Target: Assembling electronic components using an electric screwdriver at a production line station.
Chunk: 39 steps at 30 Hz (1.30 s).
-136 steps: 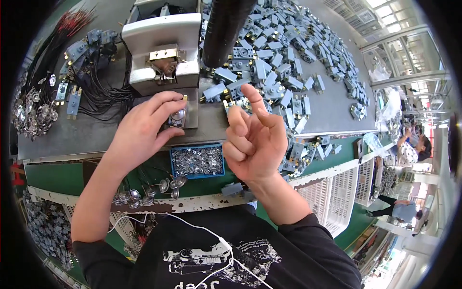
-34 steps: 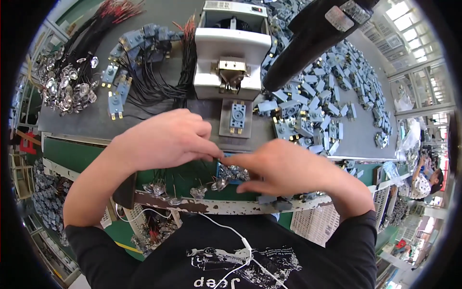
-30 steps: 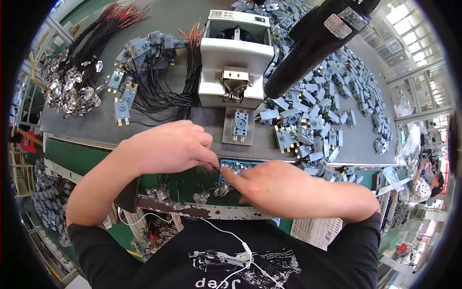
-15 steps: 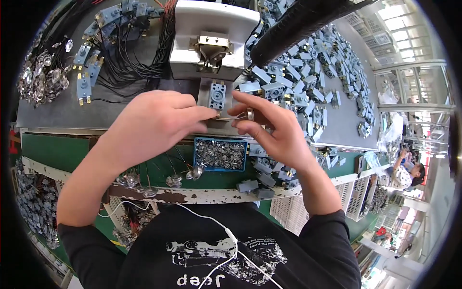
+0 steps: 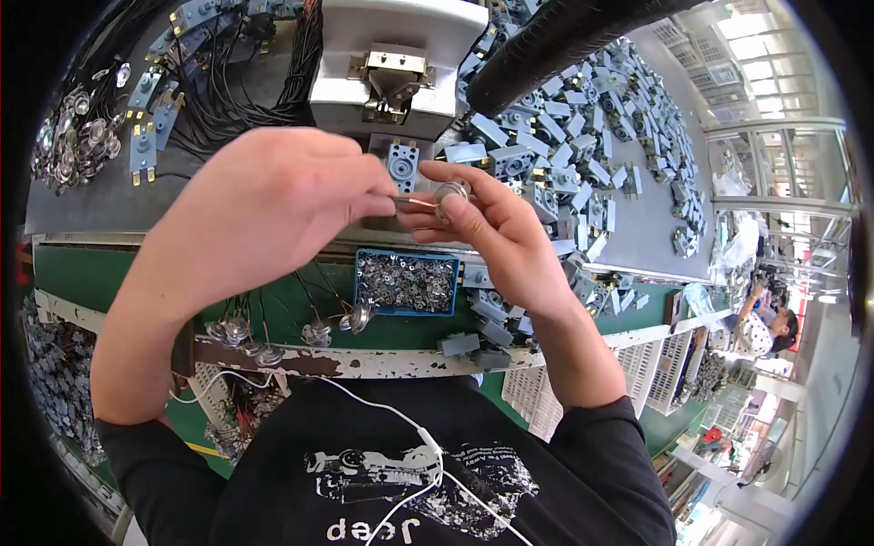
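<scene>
My left hand [image 5: 273,205] and my right hand [image 5: 487,232] meet above the bench edge, fingertips together. Between them is a small round silver metal disc [image 5: 451,193] with a thin pin [image 5: 411,201]; my right thumb and fingers hold the disc, my left fingertips pinch the pin end. Just beyond stands a white press machine [image 5: 391,55] with a brass fixture [image 5: 391,77], and a grey-blue switch part [image 5: 401,166] sits on its base. Below my hands lies a blue tray [image 5: 405,282] filled with small metal pieces.
A heap of grey-blue switch parts [image 5: 583,155] covers the bench at right. Black wired parts [image 5: 228,64] and silver discs [image 5: 77,141] lie at left. More discs on wires [image 5: 273,332] hang along the chipped front rail. A black hose [image 5: 555,41] crosses above. Another person [image 5: 760,328] sits far right.
My hands have risen from the blue tray to in front of the machine. They now hold a disc and its pin between the fingertips.
</scene>
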{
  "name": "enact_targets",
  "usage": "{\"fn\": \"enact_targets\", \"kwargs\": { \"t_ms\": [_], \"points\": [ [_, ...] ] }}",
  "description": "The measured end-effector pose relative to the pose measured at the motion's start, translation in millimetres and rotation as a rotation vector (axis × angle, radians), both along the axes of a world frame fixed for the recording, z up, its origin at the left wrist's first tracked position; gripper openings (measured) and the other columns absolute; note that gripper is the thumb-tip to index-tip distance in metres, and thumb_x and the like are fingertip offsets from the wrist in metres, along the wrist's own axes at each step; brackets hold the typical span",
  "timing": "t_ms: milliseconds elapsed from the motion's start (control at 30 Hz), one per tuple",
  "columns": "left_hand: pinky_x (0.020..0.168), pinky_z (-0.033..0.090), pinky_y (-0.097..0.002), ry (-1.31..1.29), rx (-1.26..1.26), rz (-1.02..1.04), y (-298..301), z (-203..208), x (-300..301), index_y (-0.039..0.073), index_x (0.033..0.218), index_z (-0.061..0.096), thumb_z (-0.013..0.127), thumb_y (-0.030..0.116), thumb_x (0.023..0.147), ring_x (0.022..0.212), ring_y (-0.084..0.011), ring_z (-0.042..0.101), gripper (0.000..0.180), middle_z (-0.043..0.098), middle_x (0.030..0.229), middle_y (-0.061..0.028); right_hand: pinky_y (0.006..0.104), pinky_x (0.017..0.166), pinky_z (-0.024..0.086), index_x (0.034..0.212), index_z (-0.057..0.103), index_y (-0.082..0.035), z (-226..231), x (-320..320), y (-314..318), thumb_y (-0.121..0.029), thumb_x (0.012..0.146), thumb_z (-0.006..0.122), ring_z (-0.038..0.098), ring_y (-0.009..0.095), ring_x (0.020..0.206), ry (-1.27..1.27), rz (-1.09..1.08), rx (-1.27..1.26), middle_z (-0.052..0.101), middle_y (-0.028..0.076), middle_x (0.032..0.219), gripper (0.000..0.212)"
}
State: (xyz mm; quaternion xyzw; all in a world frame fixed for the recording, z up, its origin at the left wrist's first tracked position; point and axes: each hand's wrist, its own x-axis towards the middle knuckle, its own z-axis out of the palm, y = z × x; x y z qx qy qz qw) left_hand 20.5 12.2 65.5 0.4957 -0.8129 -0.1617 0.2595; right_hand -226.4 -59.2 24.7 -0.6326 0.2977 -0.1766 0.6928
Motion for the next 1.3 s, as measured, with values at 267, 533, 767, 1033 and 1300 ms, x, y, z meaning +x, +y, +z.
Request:
{"fn": "enact_targets", "kwargs": {
  "t_ms": [267,533,767,1033,1300],
  "points": [
    [0.069,0.05,-0.041,0.039,-0.032,0.018,-1.2,-3.5,7.3,0.002,0.096,0.071,0.071,0.012,0.089,0.077,-0.0316,0.064,0.013,0.065,0.081,-0.0116,0.0424,0.108,0.054,0.153,0.04,0.003,-7.8,11.6,-1.8,-0.025,0.113,0.045,0.063,0.031,0.127,-0.193,0.034,0.38,0.06,0.024,0.14,0.049],
    [0.073,0.054,-0.0426,0.233,0.164,0.053,8.6,-21.0,-9.6,0.005,0.093,0.072,0.069,0.019,0.093,0.081,-0.0334,0.068,0.014,0.068,0.083,-0.0128,0.0353,0.094,0.057,0.139,0.054,0.003,-11.4,16.6,23.0,-0.013,0.108,0.057,0.069,0.019,0.105,-0.121,-0.379,-0.395,0.07,0.017,0.122,0.035],
    [0.071,0.052,-0.0407,0.196,0.095,0.055,10.1,-38.5,-12.4,0.006,0.092,0.07,0.071,0.021,0.093,0.079,-0.0287,0.067,0.015,0.065,0.083,-0.0086,0.0309,0.085,0.056,0.125,0.061,0.004,-5.4,11.9,17.7,-0.01,0.108,0.053,0.067,0.016,0.087,-0.148,-0.281,-0.032,0.071,0.013,0.104,0.023],
    [0.072,0.048,-0.0376,-0.09,-0.111,0.018,17.8,-37.8,-7.8,0.011,0.083,0.064,0.074,0.021,0.086,0.08,-0.0233,0.063,0.015,0.06,0.083,-0.0032,0.023,0.08,0.053,0.128,0.067,-0.001,13.5,5.4,-1.2,-0.007,0.099,0.069,0.065,0.007,0.091,0.175,0.096,-0.163,0.071,0.002,0.106,0.029],
    [0.071,0.048,-0.0359,0.011,-0.142,-0.039,18.3,-31.2,-10.3,0.011,0.091,0.068,0.076,0.013,0.083,0.081,-0.0228,0.064,0.011,0.063,0.087,-0.0014,0.0229,0.074,0.049,0.127,0.07,-0.002,18.0,-7.2,-6.3,-0.002,0.089,0.079,0.058,0.005,0.081,0.195,0.269,-0.199,0.072,0.003,0.109,0.039]
  ]
}}
